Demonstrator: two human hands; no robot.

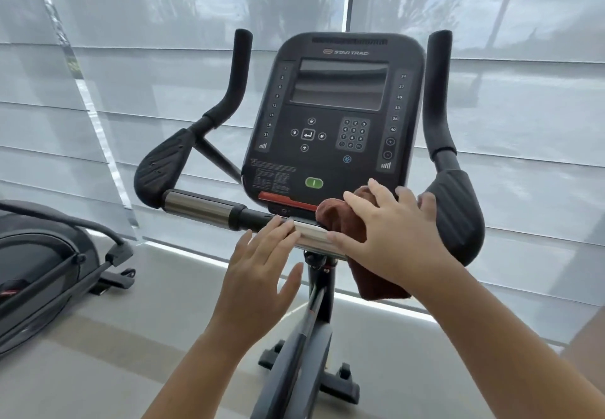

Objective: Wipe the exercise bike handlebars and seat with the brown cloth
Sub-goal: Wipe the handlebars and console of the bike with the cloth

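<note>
Hands (258, 274) (393, 232) x2; brown cloth (340, 218) x1; bike (334, 163) x1; other machine (42, 264), prob x1.

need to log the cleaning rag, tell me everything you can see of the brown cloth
The brown cloth looks like soft, reddish-brown terry. It is bunched over the handlebar crossbar, right of centre, just below the console, with one end hanging down under the bar. The right hand lies spread on top, pressing it to the bar and hiding its middle. The left hand touches the bar beside it, apart from the cloth.

Head-worn view, facing forward-down, near handlebars (196, 207)
</note>
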